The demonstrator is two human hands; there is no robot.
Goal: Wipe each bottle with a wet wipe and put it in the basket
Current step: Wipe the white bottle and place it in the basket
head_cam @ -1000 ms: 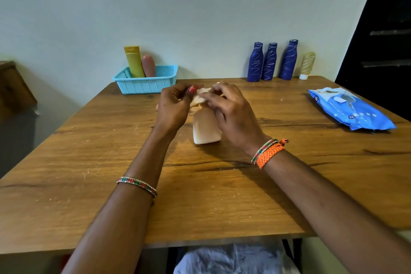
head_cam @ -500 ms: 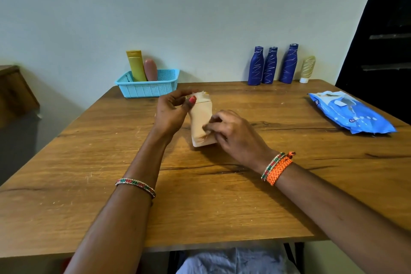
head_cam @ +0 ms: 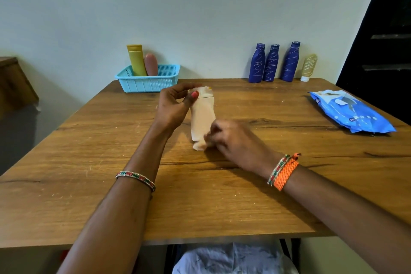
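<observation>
Two hands on bottle (head_cam: 202, 118) mid-table: left hand (head_cam: 175, 107) pinches cap to steady it upright, right hand (head_cam: 231, 138) grips wet wipe (head_cam: 200, 145) at base. Basket (head_cam: 142, 83) far-left.

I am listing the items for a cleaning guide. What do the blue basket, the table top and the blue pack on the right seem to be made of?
The basket looks like matte moulded plastic: its walls are a fine, even lattice. The table top shows wood grain and dark cracks, so wood or a wood-look laminate; the picture leaves that open. The pack seems glossy plastic film: it is creased and catches the light.
</observation>
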